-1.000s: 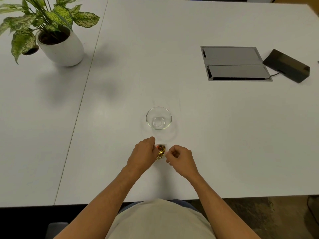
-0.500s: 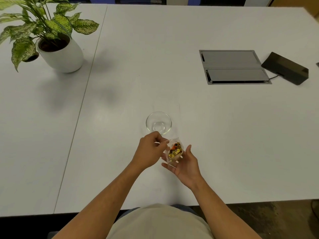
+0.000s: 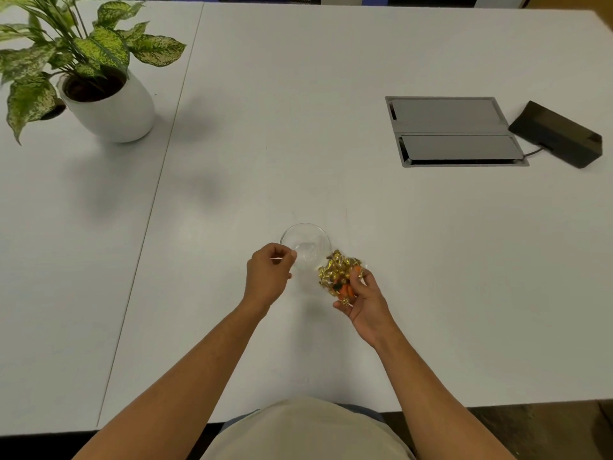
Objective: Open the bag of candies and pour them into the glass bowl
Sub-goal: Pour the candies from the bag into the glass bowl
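A small clear glass bowl (image 3: pixel 306 239) stands on the white table (image 3: pixel 331 78), just beyond my hands, with nothing in it. My right hand (image 3: pixel 365 300) holds the clear bag of candies (image 3: pixel 336 272) right of the bowl's near edge, fingers wrapped around the gold and orange wrappers. The bag is lifted off the table and lies on its side, reaching leftward. My left hand (image 3: pixel 267 277) is at the bowl's near-left rim, thumb and forefinger pinched on what looks like the bag's clear edge.
A potted plant in a white pot (image 3: pixel 112 111) stands at the far left. A grey cable hatch (image 3: pixel 451 131) is set in the table at the far right, with a black box (image 3: pixel 557 137) beside it. The table's front edge is near my body.
The bag has been lifted from the table in front of the bowl. My hands have moved apart, the right carrying the candies rightward beside the bowl, the left staying by the rim.
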Demonstrator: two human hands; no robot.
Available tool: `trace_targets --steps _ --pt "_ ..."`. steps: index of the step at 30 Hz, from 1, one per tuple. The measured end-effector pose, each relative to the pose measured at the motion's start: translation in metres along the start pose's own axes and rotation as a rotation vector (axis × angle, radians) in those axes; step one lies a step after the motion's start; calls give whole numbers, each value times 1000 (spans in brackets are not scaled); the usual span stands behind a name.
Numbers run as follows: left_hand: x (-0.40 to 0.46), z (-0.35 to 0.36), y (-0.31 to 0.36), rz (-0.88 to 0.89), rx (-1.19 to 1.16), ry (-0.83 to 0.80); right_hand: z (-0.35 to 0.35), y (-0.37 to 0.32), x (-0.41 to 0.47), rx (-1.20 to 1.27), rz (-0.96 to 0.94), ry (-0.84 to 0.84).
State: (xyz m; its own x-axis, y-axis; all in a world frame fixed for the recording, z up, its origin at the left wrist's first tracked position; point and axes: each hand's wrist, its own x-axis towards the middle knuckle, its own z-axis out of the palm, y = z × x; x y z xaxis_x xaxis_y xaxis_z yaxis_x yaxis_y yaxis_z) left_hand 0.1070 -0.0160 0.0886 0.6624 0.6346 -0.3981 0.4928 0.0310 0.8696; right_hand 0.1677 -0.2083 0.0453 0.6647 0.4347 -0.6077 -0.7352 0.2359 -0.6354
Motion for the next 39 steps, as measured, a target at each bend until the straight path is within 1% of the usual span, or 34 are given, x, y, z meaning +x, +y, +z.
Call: trace_targets --steps 3,8,12,17,23,28,32,39 --pt "13 3 -8 -20 134 52 5 -12 9 -107 -44 82" --pt "29 9 -12 -88 132 22 15 -27 27 -295 -130 193" --pt "35 11 -14 -108 153 57 24 -30 36 -501 -221 209" --pt "35 11 -14 -48 213 49 40 -33 38 -688 -339 204" --pt "34 10 -16 -22 217 42 56 -40 41 -771 -379 221" --pt "33 9 -16 -34 195 37 59 -43 42 -736 -394 252" --pt "32 9 -15 -36 191 38 63 -44 42 -753 -396 253" --pt "32 9 -16 -45 189 29 66 -43 40 -906 -448 215"
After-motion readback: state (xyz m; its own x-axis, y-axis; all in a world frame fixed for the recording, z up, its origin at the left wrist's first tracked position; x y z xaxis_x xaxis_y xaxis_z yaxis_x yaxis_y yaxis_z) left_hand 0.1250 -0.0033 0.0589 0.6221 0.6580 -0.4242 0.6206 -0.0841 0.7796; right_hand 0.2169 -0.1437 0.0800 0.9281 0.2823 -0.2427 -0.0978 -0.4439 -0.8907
